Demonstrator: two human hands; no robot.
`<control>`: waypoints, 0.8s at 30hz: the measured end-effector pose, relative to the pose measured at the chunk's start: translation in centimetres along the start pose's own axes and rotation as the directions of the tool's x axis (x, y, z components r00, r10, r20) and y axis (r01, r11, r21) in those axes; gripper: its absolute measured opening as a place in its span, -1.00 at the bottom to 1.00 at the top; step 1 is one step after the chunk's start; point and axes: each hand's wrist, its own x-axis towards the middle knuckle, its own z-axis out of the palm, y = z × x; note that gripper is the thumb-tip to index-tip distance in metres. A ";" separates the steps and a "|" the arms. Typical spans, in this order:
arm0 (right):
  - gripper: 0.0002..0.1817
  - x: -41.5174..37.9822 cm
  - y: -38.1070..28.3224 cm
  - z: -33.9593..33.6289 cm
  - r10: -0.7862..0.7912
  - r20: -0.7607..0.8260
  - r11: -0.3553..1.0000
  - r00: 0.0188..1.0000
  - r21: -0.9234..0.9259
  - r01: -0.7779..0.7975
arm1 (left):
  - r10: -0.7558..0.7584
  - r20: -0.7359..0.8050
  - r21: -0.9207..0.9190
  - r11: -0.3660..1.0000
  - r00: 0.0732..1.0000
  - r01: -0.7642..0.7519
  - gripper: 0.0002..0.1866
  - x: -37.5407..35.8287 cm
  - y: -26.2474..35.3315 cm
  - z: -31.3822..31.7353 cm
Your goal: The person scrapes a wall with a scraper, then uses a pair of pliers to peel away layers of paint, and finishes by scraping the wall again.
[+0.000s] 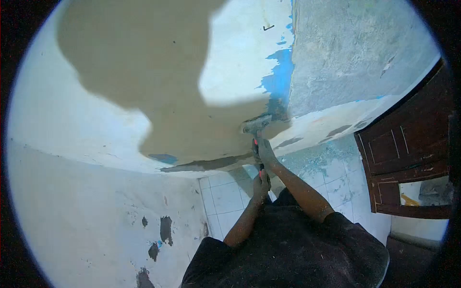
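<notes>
A wide-bladed scraper (257,124) with a dark handle that shows pinkish-red parts rests against the painted wall (235,53). My right hand (264,150) is wrapped round the handle just below the scraper's head. Lower down, near my body, my left hand (261,185) grips the same handle. The blade lies beside the lower end of a ragged blue paint strip (279,77), where white paint borders bare grey plaster (345,53). My shadow covers much of the wall around the blade.
Whitish flakes and dust lie on the tiled floor (331,177) along the wall's foot. A dark wooden cabinet (408,144) stands on the right. The left wall (110,206) has chipped grey patches. A small bent hook (269,28) sticks out of the wall above.
</notes>
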 end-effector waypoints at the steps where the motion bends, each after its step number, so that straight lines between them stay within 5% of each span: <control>1: -0.46 -0.9 -5.5 0.5 0.122 -0.048 0.981 0.991 0.157 -0.113 | 0.047 -0.019 0.031 0.998 0.999 -0.046 -0.52 0.3 0.5 0.2; 2: -0.46 -1.3 -11.4 2.3 0.249 -0.075 0.925 0.965 0.313 -0.214 | 0.044 -0.020 0.029 0.999 0.999 -0.043 -0.52 0.9 1.2 0.4; 5: -0.41 1.8 -13.0 0.6 0.107 -0.026 0.985 0.994 0.142 -0.103 | -0.046 -0.085 -0.168 0.985 0.995 0.031 -0.52 2.3 5.7 1.3; 7: -0.36 0.8 -21.2 0.2 0.131 0.203 0.965 0.970 0.200 -0.172 | 0.492 -0.031 0.244 0.848 0.870 -0.471 -0.53 2.0 12.2 2.4; 8: -0.36 1.1 -20.3 0.4 0.126 0.200 0.966 0.972 0.200 -0.166 | 0.496 -0.027 0.243 0.846 0.868 -0.475 -0.53 1.7 13.0 2.7; 10: -0.35 1.1 -18.0 1.0 -0.004 0.040 0.990 0.999 0.141 -0.002 | 0.346 -0.117 0.300 0.906 0.931 -0.299 -0.51 0.8 13.6 3.0; 11: -0.34 0.5 -17.5 0.9 0.230 0.083 0.952 0.970 0.186 -0.242 | 0.303 -0.064 0.261 0.925 0.951 -0.277 -0.50 0.6 11.8 2.5; 15: -0.44 -0.4 -4.4 1.4 0.275 -0.077 0.959 0.958 0.097 -0.267 | 0.073 0.005 0.063 0.995 0.997 -0.073 -0.49 -1.9 0.9 0.6; 16: -0.45 -0.3 -1.6 0.9 0.155 -0.001 0.986 0.988 0.067 -0.155 | 0.017 0.019 -0.065 0.998 1.000 -0.016 -0.49 -2.0 -0.5 0.3; 18: -0.46 1.0 3.3 -0.4 0.040 0.080 0.998 0.996 0.050 -0.044 | 0.039 -0.044 -0.025 0.999 0.998 -0.040 -0.50 -0.9 -0.4 0.6; 19: -0.70 2.1 5.6 -1.4 0.104 0.224 0.938 0.969 -0.345 -0.021 | 0.058 -0.107 0.013 0.998 0.993 -0.056 -0.51 -0.8 -0.4 0.7; 20: -0.48 2.5 6.8 -2.0 0.215 0.329 0.731 0.920 -0.678 0.072 | 0.049 -0.107 0.013 0.999 0.993 -0.048 -0.51 -1.3 1.3 1.0; 22: -0.44 1.3 3.3 -1.3 0.122 0.282 0.736 0.952 -0.669 0.104 | -0.078 -0.077 0.036 0.996 0.994 0.081 -0.53 -2.3 6.6 1.8; 24: -0.45 0.9 3.3 -1.3 0.027 0.277 0.710 0.961 -0.682 0.176 | -0.020 -0.011 -0.004 1.000 1.000 0.020 -0.57 -2.3 3.8 1.2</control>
